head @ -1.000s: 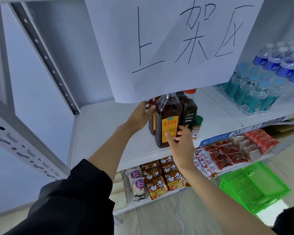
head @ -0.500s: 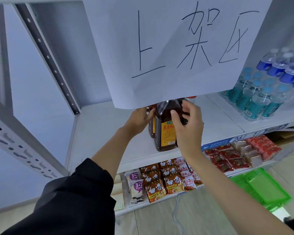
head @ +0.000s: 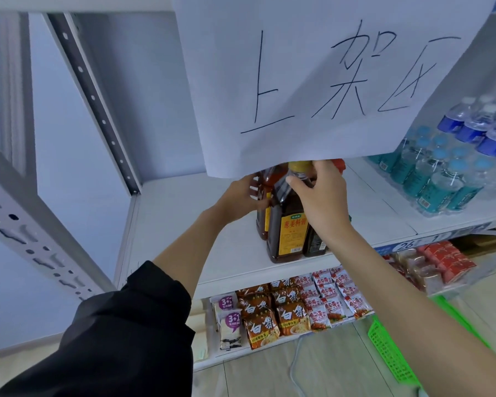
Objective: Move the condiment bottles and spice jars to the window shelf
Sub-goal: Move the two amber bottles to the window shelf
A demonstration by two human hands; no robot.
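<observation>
The front bottle (head: 287, 222) is full, so probably heavy and smooth; its neck is grasped by the right hand (head: 318, 196). The back bottle (head: 262, 204) is held by the left hand (head: 238, 196).

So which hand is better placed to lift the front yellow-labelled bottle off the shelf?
The right hand, probably. Its fingers already curl round the neck of the yellow-labelled bottle, just under the cap. The left hand grips the bottle behind instead, so it would have to let go first.
</observation>
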